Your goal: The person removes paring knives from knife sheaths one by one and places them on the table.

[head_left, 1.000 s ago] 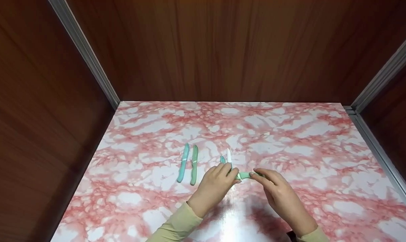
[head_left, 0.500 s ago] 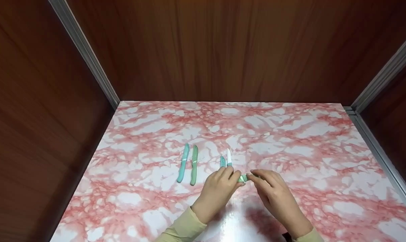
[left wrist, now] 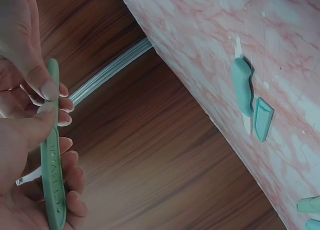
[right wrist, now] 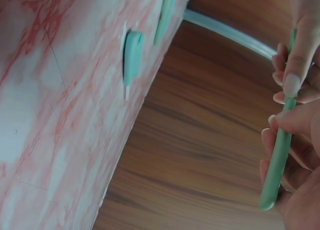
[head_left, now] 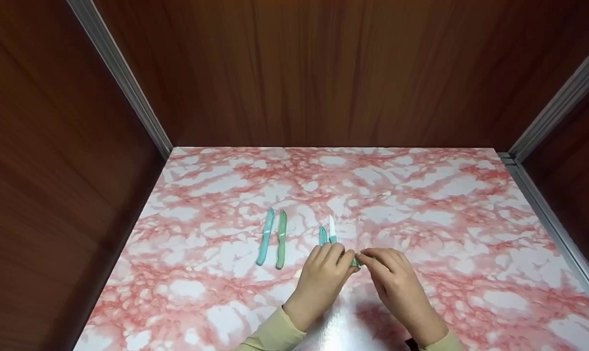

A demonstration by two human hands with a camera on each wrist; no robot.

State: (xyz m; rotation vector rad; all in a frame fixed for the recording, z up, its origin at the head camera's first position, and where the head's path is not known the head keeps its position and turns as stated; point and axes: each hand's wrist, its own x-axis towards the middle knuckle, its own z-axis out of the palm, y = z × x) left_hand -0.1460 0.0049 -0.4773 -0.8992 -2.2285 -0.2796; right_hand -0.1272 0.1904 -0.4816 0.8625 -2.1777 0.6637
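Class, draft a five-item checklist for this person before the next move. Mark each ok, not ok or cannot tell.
1. Left hand and right hand both grip the long green item: ok.
2. No bare blade within that item: cannot tell, fingers hide part of it.
3. Teal knife covered: not ok, its white blade shows.
4. Hands apart from that knife: ok, the wrist views show a gap.
5. Blue knife and green knife at left lying separately: ok.

On a red-and-white marbled tabletop point(head_left: 202, 292), a slim green sheathed knife point(head_left: 282, 239) is laid; just to its left, a slim light-blue sheathed knife point(head_left: 265, 236) is placed; to its right, a small flat turquoise sheath point(left wrist: 263, 121) and, farther right, a white-bladed, turquoise-handled knife point(left wrist: 242, 86) are set.
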